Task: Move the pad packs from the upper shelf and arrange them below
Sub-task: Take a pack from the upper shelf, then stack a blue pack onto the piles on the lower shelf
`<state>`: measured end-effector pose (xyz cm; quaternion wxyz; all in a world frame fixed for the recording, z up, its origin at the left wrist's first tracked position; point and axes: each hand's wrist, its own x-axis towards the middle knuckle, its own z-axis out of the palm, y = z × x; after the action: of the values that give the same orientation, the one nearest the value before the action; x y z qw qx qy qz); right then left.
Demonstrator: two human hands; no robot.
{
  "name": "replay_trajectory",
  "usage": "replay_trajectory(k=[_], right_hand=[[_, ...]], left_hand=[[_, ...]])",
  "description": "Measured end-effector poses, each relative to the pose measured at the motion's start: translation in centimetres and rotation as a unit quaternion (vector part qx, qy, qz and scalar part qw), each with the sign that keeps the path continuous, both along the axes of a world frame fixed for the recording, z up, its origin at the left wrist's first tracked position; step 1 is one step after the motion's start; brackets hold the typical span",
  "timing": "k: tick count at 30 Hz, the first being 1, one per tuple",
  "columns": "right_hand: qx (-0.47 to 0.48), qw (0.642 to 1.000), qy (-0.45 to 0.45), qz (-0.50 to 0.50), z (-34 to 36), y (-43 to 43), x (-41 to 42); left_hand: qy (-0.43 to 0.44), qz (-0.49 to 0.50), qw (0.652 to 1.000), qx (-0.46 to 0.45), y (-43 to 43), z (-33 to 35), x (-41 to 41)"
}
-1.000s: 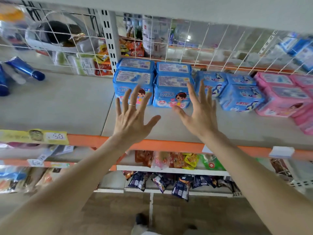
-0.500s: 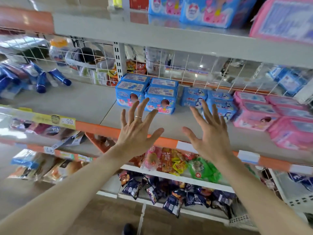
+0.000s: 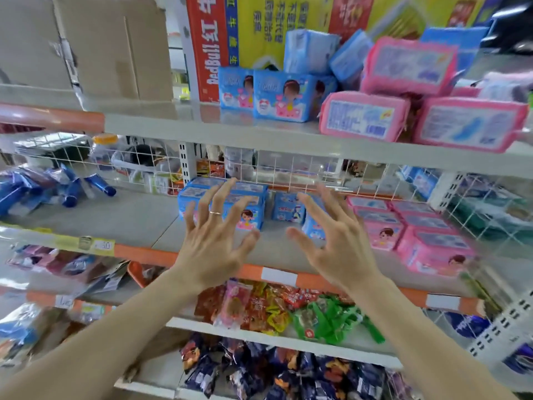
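We hold our left hand (image 3: 213, 249) and right hand (image 3: 340, 249) side by side in front of the lower grey metal shelf (image 3: 138, 220). Both are empty, with palms turned away from us and fingers spread and slightly bent. A thin ring (image 3: 215, 213) sits on one left finger. At twelve o'clock from the hands, on the upper grey metal shelf (image 3: 259, 137), stand soft blue plastic pad packs (image 3: 277, 96) printed with a cartoon girl. At three o'clock of those lie pink plastic pad packs (image 3: 363, 119), some stacked. On the lower shelf, arranged blue packs (image 3: 253, 215) stand behind our left fingers. Arranged pink packs (image 3: 432, 246) sit in rows at three o'clock of the right hand.
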<state>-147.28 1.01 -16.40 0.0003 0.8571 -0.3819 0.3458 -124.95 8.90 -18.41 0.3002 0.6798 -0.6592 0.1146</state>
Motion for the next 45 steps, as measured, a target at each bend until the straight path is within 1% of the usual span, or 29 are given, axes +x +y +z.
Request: replay_trajectory(k=[7, 12, 20, 27, 30, 39, 45], right_hand=[[-0.081, 0.994, -0.068, 0.004, 5.4, -1.0, 0.0], [-0.127, 0.990, -0.062, 0.009, 9.2, -3.0, 1.4], [-0.133, 0.988, -0.078, -0.028, 13.0, -6.5, 5.0], [-0.139, 0.985, -0.086, -0.047, 13.4, -9.8, 8.4], [-0.160, 0.982, -0.081, -0.054, 13.3, -11.2, 9.6], [-0.149, 0.981, -0.097, -0.071, 15.0, -13.1, 11.7], [-0.169, 0.977, -0.101, -0.084, 16.4, -14.5, 12.2]], left_hand=[[-0.005, -0.014, 0.997, -0.079, -1.2, 5.5, -0.5], [0.000, -0.038, 0.991, -0.125, -2.7, 8.6, 0.6], [-0.018, -0.068, 0.987, -0.147, -7.5, 12.4, 4.7], [-0.023, -0.088, 0.984, -0.154, -11.7, 13.2, 8.4], [-0.026, -0.102, 0.980, -0.167, -13.0, 13.6, 9.1], [-0.016, -0.122, 0.976, -0.179, -16.7, 16.2, 10.6], [-0.042, -0.142, 0.972, -0.183, -18.9, 18.3, 10.9]])
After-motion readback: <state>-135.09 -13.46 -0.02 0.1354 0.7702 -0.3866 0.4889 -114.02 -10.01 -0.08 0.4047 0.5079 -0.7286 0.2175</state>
